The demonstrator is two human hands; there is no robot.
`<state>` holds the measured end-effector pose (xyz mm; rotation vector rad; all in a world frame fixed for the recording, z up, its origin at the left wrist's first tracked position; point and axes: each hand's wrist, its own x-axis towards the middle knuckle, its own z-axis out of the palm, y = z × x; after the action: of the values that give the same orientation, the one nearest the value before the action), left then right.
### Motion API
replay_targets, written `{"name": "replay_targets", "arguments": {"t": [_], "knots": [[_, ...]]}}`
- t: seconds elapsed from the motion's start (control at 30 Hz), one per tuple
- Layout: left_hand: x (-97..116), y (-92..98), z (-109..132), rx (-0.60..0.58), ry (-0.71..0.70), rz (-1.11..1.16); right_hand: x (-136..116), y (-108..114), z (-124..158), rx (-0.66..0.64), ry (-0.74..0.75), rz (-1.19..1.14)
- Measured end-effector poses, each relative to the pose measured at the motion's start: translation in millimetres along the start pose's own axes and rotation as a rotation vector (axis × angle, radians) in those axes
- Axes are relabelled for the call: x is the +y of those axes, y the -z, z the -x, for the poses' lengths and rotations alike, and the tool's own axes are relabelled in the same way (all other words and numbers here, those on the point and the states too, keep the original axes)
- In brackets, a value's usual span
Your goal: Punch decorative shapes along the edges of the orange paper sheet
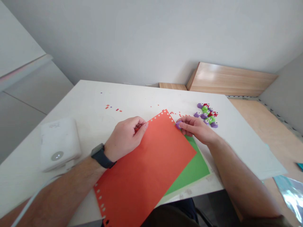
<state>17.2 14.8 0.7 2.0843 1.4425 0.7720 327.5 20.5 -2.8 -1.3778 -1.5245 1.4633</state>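
A sheet of orange-red paper (153,157) lies tilted before me, with small shapes punched along two of its edges. My left hand (129,134), wearing a dark watch on its wrist, is closed in a pinch on the sheet's upper left edge. In my right hand (195,127) is a small purple craft punch (179,125), gripped between thumb and fingers at the sheet's upper right edge, close to the punched corner. Whether the paper is inside its slot I cannot tell. Green paper (193,175) shows from under the orange-red sheet.
Several purple, green and red craft punches (207,114) are grouped at the right of the white table (134,97). Orange-red paper bits (107,107) are scattered toward the back. A white device (59,142) with a cable stands on the left. Wooden boards (227,78) are behind.
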Motion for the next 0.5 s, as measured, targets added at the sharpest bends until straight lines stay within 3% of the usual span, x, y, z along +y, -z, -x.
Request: {"name": "replay_targets", "arguments": {"t": [0.5], "knots": [[3.4,1.2,0.9,0.003,-0.007,0.02,-8.0,-4.4,3.2,-0.061,-0.031,0.006]]}}
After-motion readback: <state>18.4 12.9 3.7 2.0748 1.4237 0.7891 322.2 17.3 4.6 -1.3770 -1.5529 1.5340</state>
